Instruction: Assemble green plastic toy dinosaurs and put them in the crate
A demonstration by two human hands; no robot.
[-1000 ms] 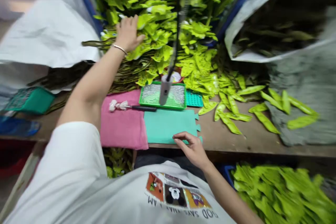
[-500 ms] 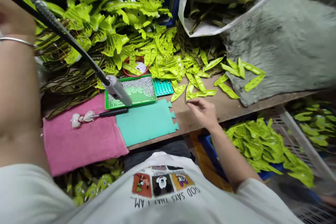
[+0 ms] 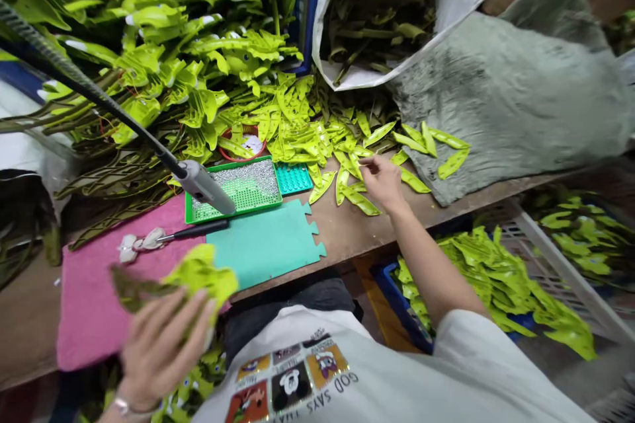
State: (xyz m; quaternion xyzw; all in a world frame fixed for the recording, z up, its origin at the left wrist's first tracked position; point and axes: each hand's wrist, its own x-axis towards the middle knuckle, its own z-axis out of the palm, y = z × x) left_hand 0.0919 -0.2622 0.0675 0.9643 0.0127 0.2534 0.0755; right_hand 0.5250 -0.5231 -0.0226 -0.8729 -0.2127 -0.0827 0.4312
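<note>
Left fingers (image 3: 169, 330) closed on lime artificial leaf (image 3: 201, 274); right fingers (image 3: 371, 168) bunched over leaf strips (image 3: 354, 195), grip unclear to me (big leaf heap (image 3: 198, 59) remaining, crate (image 3: 550, 258) partly filled).

- Leaf-shaped cutouts (image 3: 163, 73) heaped at upper left
- Sack (image 3: 446, 6) at top centre, right of the heap
- Folded towel (image 3: 84, 324) on the workbench (image 3: 347, 231), lower left
- Foam mat (image 3: 262, 248) just right of the towel
- Tray (image 3: 258, 207) behind the mat, pegboard (image 3: 292, 178) touching its right
- Crate (image 3: 555, 271) at lower right, below the workbench
</note>
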